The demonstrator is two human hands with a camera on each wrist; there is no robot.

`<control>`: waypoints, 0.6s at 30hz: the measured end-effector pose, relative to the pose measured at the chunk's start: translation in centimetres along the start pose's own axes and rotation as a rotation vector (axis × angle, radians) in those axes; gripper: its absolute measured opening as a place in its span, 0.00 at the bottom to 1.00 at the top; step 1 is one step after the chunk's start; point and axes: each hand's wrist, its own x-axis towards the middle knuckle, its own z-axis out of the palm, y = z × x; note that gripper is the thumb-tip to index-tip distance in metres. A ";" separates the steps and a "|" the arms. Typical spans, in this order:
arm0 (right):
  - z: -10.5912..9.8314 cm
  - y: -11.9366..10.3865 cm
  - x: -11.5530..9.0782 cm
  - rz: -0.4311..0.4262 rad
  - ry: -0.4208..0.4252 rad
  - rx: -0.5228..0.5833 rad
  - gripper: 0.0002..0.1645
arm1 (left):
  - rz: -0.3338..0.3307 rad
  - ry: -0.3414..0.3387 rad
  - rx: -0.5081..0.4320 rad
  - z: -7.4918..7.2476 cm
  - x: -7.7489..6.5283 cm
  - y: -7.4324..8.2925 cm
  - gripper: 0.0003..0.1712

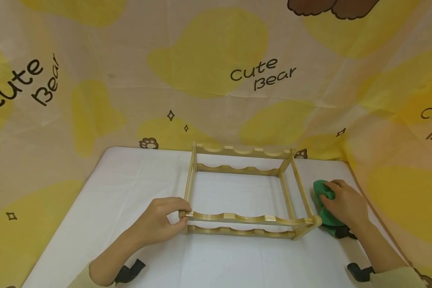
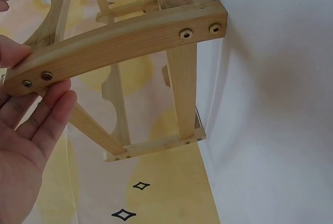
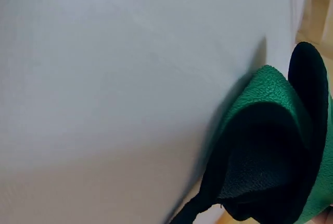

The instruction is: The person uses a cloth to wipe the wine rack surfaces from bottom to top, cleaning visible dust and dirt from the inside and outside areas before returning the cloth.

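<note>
Here, a wooden rack (image 1: 243, 188) with scalloped rails stood on the white-covered table (image 1: 129, 188), roughly at its middle, its long rails running left to right and its far end near the back edge. The left hand (image 1: 162, 224) gripped the rack's near left corner, thumb and fingers curled round the end of the upper front rail; in the left wrist view the left hand (image 2: 26, 140) showed its fingers (image 2: 54, 112) lying against the underside of the curved end piece of the rack (image 2: 125, 44), beside two screw heads. The right hand (image 1: 345, 204) rested on a green cloth (image 1: 325, 206) that lay on the table just beside the rack's near right corner, fingers curled over the bunched top of it and holding it. In the right wrist view the cloth (image 3: 265, 146) appeared as a folded green fleece with a dark inner side, pressed against the white table cover (image 3: 119, 88); the hand itself was out of that frame. Behind the table hung a cream and yellow curtain (image 1: 216, 60) printed with "cute Bear".
</note>
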 end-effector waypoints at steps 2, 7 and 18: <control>0.3 0.1 -0.1 0.003 -0.008 -0.005 0.29 | 0.008 0.004 -0.002 0.0 0.0 0.0 0.19; 1.0 0.5 -0.2 0.020 -0.051 0.002 0.30 | 0.026 0.010 -0.018 0.1 0.1 0.1 0.20; 0.1 0.8 0.0 -0.020 -0.034 -0.035 0.35 | 0.034 0.089 -0.023 -1.3 0.6 -0.5 0.21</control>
